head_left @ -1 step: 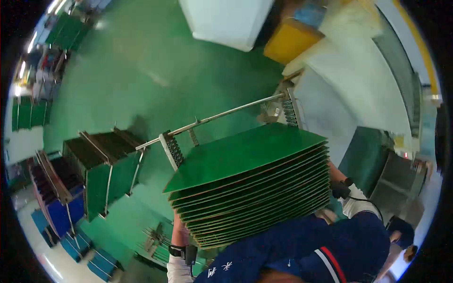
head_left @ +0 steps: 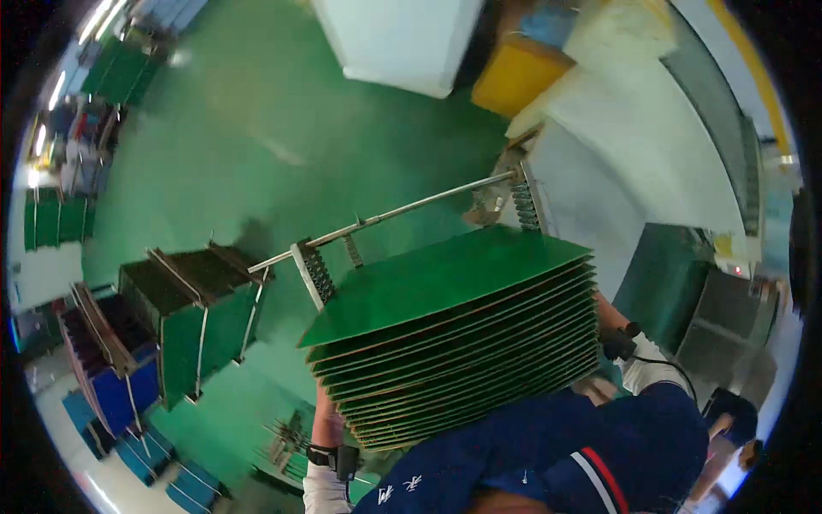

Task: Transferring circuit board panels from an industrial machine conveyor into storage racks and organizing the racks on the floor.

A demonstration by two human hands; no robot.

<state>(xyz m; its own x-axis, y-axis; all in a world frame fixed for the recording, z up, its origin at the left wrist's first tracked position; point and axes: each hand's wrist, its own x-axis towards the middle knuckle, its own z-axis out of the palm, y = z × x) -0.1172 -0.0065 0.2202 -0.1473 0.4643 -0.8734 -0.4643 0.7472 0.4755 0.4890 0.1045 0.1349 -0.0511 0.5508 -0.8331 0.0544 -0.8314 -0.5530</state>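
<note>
A metal rack carries a stack of several thin green panels, lying one above another with narrow gaps between them. It stretches across the middle, close against my body, and hangs above the floor between my arms. My left hand is at its left end and my right hand at its right end. Both hold the rack from the sides; the panels hide most of the fingers. A long metal rod runs along the far side, joining toothed end bars.
At left, a rack of green boards stands beside a blue one. A white bin and a yellow box lie ahead. A dark green panel stack is at right. Another person shows at lower right.
The rack stays in the same place before me, while the surroundings shift slightly: the racks at left move right and down, the white bin left. Both hands keep their places.
</note>
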